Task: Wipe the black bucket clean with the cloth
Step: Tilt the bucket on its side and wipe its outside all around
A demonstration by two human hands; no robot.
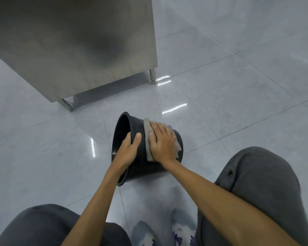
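even cool light | glare streaks on floor (220,96) | edges warped

Matt plastic bucket (137,128) — glossy tiled floor (220,89)

A glossy floor of large pale grey square tiles (238,77) with thin dark grout lines fills the scene. Bright white streaks of overhead light reflect off the floor in several places. At upper left stands a brushed stainless steel cabinet (75,41) with flat side panels, raised on short round metal legs, 2 of them visible (152,76).
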